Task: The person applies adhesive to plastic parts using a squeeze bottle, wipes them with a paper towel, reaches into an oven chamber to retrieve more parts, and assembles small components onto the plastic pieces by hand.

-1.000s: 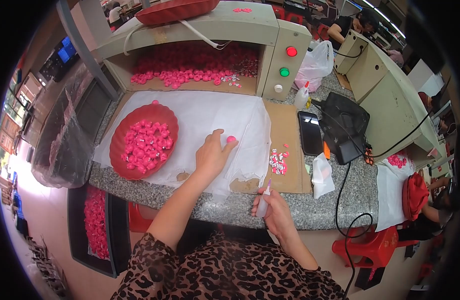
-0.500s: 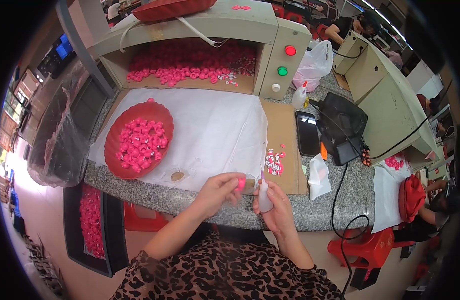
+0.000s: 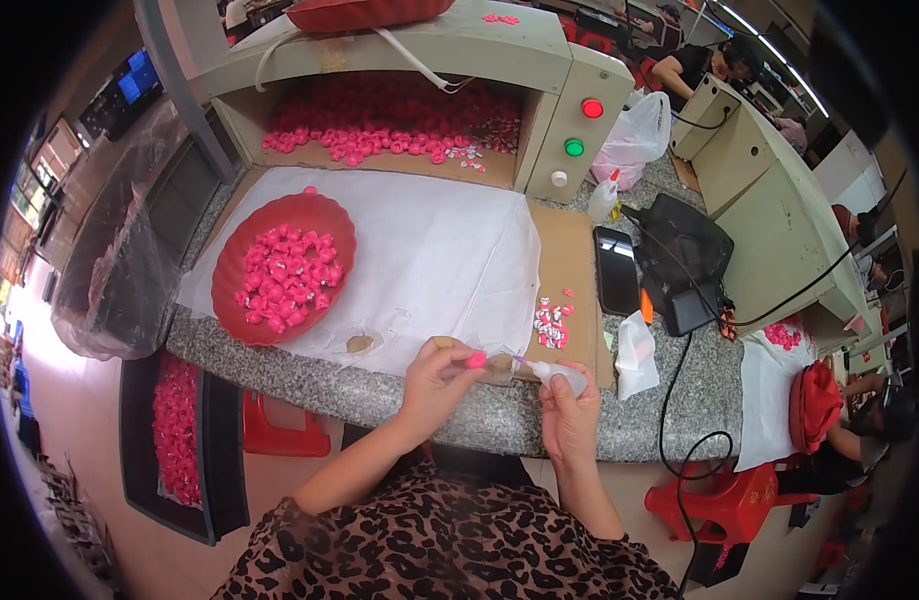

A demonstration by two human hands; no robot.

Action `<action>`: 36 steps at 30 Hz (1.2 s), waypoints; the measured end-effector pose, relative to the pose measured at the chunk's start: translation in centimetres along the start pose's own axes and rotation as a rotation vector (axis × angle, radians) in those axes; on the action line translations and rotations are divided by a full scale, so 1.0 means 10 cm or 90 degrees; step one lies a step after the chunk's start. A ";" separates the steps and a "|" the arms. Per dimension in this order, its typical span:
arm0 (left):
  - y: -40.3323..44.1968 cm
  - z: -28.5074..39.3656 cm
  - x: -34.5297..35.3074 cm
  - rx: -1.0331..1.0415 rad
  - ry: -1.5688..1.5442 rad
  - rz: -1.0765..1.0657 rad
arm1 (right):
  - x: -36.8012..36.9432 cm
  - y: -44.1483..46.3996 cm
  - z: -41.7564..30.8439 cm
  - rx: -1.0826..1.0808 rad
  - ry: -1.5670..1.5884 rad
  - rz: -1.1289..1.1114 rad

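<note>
Between the thumb and fingers of my left hand (image 3: 437, 386) is a small round pink piece (image 3: 475, 360), held above the front edge of the worktop. My right hand (image 3: 572, 410) grips a small clear bottle (image 3: 565, 376), tilted so that its thin purple tip points left at the pink piece, a short gap away. To the left, a red scalloped bowl (image 3: 337, 232) holds a heap of pink pieces (image 3: 290, 275) on the white sheet (image 3: 440, 240). Small pink and silvery bits (image 3: 552, 325) lie on the cardboard (image 3: 565, 235) beyond my right hand.
A cream machine (image 3: 540, 130) with pink pieces inside stands behind the sheet. At the right are a phone (image 3: 616, 270), a black bag (image 3: 685, 245), crumpled tissue (image 3: 636, 355) and a black cable. A dark bin (image 3: 215, 450) stands below left. Other people sit further off.
My left hand has picked the pink piece off the sheet and brought it back towards my right hand. The bottle, upright before, has tipped left towards the piece.
</note>
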State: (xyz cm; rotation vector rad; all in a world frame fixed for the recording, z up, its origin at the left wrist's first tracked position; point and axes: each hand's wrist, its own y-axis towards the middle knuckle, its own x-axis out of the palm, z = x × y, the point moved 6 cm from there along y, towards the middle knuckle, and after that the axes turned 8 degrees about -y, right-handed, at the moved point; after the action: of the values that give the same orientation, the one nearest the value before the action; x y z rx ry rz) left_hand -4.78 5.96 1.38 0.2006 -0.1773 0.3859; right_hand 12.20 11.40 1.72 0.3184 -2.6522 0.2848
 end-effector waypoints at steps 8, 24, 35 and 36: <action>-0.03 -0.03 0.00 0.051 0.050 0.013 | 0.14 -0.18 -0.08 -0.193 -0.295 -0.027; -0.04 0.03 0.01 0.095 0.111 0.019 | 0.12 -0.17 -0.05 -0.343 -0.497 -0.074; -0.05 0.04 0.01 0.084 0.097 0.027 | 0.14 -0.20 -0.07 -0.399 -0.598 -0.081; -0.04 0.03 0.01 0.077 0.095 0.027 | 0.13 -0.19 -0.07 -0.399 -0.598 -0.081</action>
State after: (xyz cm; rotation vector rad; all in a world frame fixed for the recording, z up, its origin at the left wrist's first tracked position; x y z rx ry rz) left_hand -4.59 5.51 1.66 0.2859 -0.0107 0.4529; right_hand 11.83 9.49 3.22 0.4852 -3.3731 -0.9515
